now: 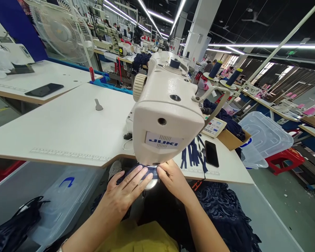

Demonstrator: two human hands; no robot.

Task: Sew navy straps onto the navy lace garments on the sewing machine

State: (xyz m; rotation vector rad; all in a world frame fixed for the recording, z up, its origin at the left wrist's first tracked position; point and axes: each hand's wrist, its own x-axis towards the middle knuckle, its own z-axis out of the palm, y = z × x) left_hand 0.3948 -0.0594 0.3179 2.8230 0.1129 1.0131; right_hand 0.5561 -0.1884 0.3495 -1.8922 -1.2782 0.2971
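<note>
A white JUKI sewing machine (168, 115) stands in front of me. Under its head lies a piece of navy fabric (152, 172) on the small round metal bed (151, 184). My left hand (127, 189) rests on the fabric from the left, its fingers stretched out flat over it. Close to the needle area, my right hand (172, 176) pinches the fabric's right side between thumb and fingers. The machine head hides the needle and part of the fabric.
Navy strips (193, 154) and a phone (211, 154) lie right of the machine. On the table's left is a small grey metal piece (98, 105). Below, navy garments (223, 210) fill the right side; a clear plastic lid (65, 196) leans at left.
</note>
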